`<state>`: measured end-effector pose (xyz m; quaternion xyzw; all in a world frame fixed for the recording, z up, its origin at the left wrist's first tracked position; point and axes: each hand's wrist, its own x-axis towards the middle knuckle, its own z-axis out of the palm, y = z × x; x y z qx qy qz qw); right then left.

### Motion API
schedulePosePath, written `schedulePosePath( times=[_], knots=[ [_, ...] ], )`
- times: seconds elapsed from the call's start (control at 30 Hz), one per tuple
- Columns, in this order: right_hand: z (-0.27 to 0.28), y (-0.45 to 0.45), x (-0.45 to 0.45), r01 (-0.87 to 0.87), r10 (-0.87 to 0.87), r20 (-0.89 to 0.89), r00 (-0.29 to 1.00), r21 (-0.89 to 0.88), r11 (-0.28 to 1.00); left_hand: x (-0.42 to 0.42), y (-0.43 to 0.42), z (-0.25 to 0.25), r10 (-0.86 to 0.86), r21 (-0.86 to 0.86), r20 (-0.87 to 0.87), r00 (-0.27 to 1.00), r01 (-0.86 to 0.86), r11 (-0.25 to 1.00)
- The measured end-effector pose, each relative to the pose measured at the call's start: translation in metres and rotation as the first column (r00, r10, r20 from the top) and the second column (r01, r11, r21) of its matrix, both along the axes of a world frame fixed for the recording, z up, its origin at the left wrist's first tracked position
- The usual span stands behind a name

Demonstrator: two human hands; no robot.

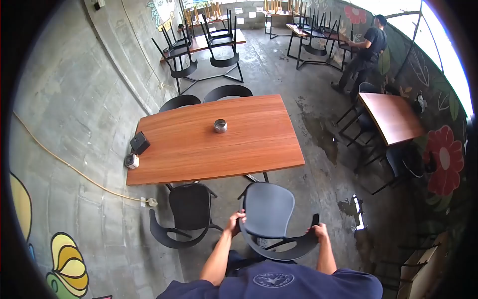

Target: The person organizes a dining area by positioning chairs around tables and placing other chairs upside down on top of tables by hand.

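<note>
A dark grey chair [269,209] stands at the near side of a wooden table [254,132], its seat toward the table. My left hand [234,223] grips the left end of its curved backrest, fingers wrapped round it. On the right end of the same backrest, my right hand [319,230] is closed too. A second, black chair [189,207] is just left of the one I hold. On the table are a round metal ashtray [220,126], a black box-shaped holder [140,143] and a small white-and-dark container [132,161] at the left edge.
A person [367,50] in dark clothes stands at the back right by a table with upturned chairs [318,32]. More upturned chairs [221,45] rest on a table at the back left. A smaller table [391,117] is on the right. Dark wet patches [326,142] mark the floor.
</note>
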<state>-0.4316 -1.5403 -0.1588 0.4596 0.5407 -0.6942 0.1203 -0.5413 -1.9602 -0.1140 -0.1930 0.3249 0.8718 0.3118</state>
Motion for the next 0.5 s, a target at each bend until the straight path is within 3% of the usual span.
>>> schedulePosePath(
  times=[0.03, 0.1, 0.17, 0.2, 0.23, 0.3, 0.37, 0.43, 0.47, 0.5],
  knots=[
    [0.007, 0.013, 0.011, -0.004, 0.004, 0.02, 1.0, 0.005, 1.0, 0.002, 0.011, 0.01, -0.012, 0.018, -0.055, 0.998, 0.013, 1.0],
    [0.017, 0.036, 0.033, -0.15, 0.169, -0.099, 0.981, 0.176, 0.973, 0.008, 0.035, 0.052, -0.066, 0.065, -0.115, 0.991, 0.073, 0.995],
    [-0.036, 0.083, 0.063, -0.266, 0.308, 0.014, 0.951, 0.543, 0.796, 0.009, 0.053, 0.054, -0.13, 0.114, -0.211, 0.969, 0.156, 0.981],
    [-0.007, 0.087, 0.068, -0.428, 0.356, 0.251, 0.9, 0.664, 0.613, 0.008, 0.066, 0.073, -0.156, 0.109, -0.248, 0.956, 0.188, 0.976],
    [0.009, 0.089, 0.075, -0.425, 0.349, 0.255, 0.902, 0.669, 0.61, 0.012, 0.079, 0.091, -0.181, 0.104, -0.282, 0.942, 0.217, 0.971],
    [0.048, 0.081, 0.08, -0.361, 0.16, 0.324, 0.932, 0.809, 0.464, 0.017, 0.102, 0.071, -0.222, 0.124, -0.217, 0.951, 0.253, 0.96],
    [0.115, 0.046, 0.077, -0.381, 0.113, 0.364, 0.925, 0.878, 0.291, 0.02, 0.123, 0.06, -0.421, 0.254, -0.215, 0.881, 0.467, 0.847],
    [0.177, 0.014, 0.072, -0.191, 0.295, 0.028, 0.955, 0.818, 0.543, 0.041, 0.151, 0.103, -0.495, 0.236, -0.192, 0.848, 0.529, 0.815],
    [0.195, 0.001, 0.073, -0.217, 0.35, -0.075, 0.934, 0.658, 0.721, 0.048, 0.165, 0.121, -0.543, 0.243, -0.218, 0.811, 0.584, 0.774],
    [0.212, -0.015, 0.074, -0.255, 0.376, -0.192, 0.907, 0.461, 0.85, 0.052, 0.176, 0.129, -0.572, 0.254, -0.352, 0.741, 0.664, 0.703]
  ],
)
